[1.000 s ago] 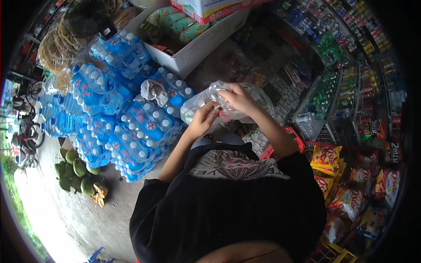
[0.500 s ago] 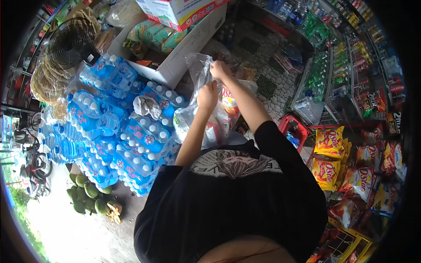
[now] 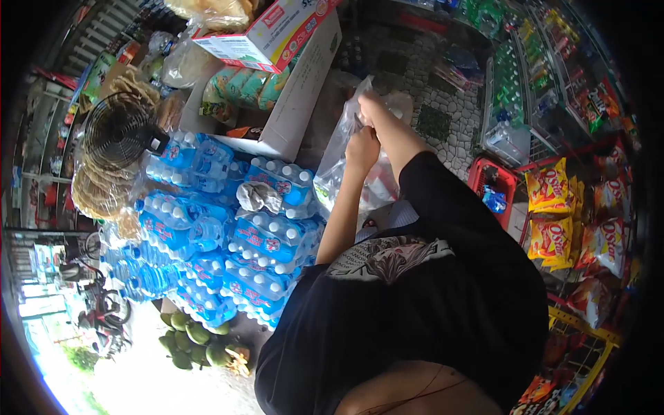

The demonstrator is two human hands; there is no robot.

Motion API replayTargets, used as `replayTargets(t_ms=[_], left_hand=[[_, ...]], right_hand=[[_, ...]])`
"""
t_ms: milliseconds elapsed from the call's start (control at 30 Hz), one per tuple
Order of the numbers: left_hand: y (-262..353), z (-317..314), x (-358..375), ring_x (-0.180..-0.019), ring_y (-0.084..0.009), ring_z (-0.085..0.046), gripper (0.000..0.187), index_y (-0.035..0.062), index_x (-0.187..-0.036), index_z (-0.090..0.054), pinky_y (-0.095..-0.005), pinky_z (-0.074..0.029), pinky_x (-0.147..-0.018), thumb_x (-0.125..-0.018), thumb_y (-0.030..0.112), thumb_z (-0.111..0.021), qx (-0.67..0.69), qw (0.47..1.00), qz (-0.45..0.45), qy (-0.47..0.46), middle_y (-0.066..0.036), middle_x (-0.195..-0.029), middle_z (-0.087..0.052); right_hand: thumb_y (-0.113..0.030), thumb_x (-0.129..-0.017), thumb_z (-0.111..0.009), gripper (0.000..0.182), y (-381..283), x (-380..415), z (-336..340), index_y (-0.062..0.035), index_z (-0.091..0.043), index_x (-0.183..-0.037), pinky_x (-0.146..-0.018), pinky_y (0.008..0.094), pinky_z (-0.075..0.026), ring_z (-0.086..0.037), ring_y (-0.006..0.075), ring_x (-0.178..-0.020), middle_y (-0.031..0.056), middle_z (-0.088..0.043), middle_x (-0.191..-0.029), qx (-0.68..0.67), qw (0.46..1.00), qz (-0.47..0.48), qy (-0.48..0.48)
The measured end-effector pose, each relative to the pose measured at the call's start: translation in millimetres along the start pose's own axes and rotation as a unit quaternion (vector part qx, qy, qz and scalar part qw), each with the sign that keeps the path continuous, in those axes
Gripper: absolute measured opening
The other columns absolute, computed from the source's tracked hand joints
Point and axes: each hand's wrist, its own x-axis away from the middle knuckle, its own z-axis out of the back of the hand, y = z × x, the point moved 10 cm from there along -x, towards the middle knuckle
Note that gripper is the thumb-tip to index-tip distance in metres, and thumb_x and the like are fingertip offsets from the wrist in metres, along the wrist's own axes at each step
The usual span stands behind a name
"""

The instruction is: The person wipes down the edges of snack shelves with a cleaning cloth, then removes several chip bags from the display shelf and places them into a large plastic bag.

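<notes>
A clear plastic bag (image 3: 334, 183) hangs between my hands, with packaged items inside that show red, white and green through the film. My left hand (image 3: 362, 147) is closed on the upper part of the bag. Just beyond it, my right hand (image 3: 373, 109) grips the gathered plastic, close to the left one. The bag's upper end sticks up past my fingers. My forearm hides part of the bag's contents. Left of the bag, wrapped packs of water bottles (image 3: 266, 238) are stacked, with a crumpled whitish cloth (image 3: 259, 197) on top.
An open white carton (image 3: 304, 90) with green packages stands behind the bottles, under another box (image 3: 270, 34). A black fan (image 3: 117, 131) is at the left. Green coconuts (image 3: 197, 332) lie on the floor. Snack bags (image 3: 551, 238) and a red basket (image 3: 508, 180) are on the right.
My hands have come closer together at the top of the bag. The view has turned, shifting the bottles, carton and bag within the picture.
</notes>
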Motion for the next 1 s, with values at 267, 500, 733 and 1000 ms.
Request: replayTargets(t_ms=[267, 500, 733, 1000], left_hand=[[85, 60, 65, -0.062, -0.0372, -0.046, 0.012, -0.0028, -0.068, -0.041, -0.0394, -0.036, -0.054, -0.075, 0.007, -0.041, 0.238, 0.960, -0.085, -0.118, -0.022, -0.062, -0.044], [82, 98, 116, -0.062, -0.0281, -0.044, 0.008, -0.0019, -0.064, -0.045, -0.0334, -0.033, -0.056, -0.070, 0.003, -0.047, 0.272, 0.901, -0.234, -0.243, -0.013, -0.062, -0.044], [14, 137, 145, -0.053, -0.0232, -0.037, 0.021, -0.0017, -0.059, -0.039, -0.0325, -0.026, -0.049, -0.074, 0.011, -0.046, 0.348, 0.904, -0.080, -0.235, -0.009, -0.053, -0.035], [28, 116, 140, -0.050, -0.0205, -0.043, 0.013, -0.0024, -0.064, -0.044, -0.0298, -0.032, -0.046, -0.074, 0.007, -0.045, 0.248, 0.944, -0.054, -0.211, -0.011, -0.055, -0.041]], right_hand=[[-0.019, -0.071, -0.045, 0.023, -150, 11, 92, -0.0022, -0.057, -0.082, -0.071, 0.0374, -0.042, -0.052, 0.0324, -0.082, 0.0192, -0.054, -0.087, 0.240, 0.926, 0.271, 0.110], [-0.021, -0.077, -0.037, 0.026, -181, -5, 145, -0.0040, -0.056, -0.079, -0.066, 0.0408, -0.043, -0.054, 0.0323, -0.078, 0.0173, -0.056, -0.081, 0.399, 0.828, 0.369, 0.138], [-0.037, -0.075, -0.044, 0.036, -210, 20, 210, -0.0033, -0.055, -0.076, -0.060, 0.0399, -0.043, -0.054, 0.0319, -0.068, 0.0184, -0.055, -0.073, 0.455, 0.760, 0.453, 0.096], [-0.033, -0.066, -0.061, 0.030, -197, 106, 195, -0.0046, -0.053, -0.057, -0.036, 0.0190, -0.028, -0.038, 0.0036, -0.042, -0.0018, -0.046, -0.050, 0.137, 0.882, 0.418, -0.168]])
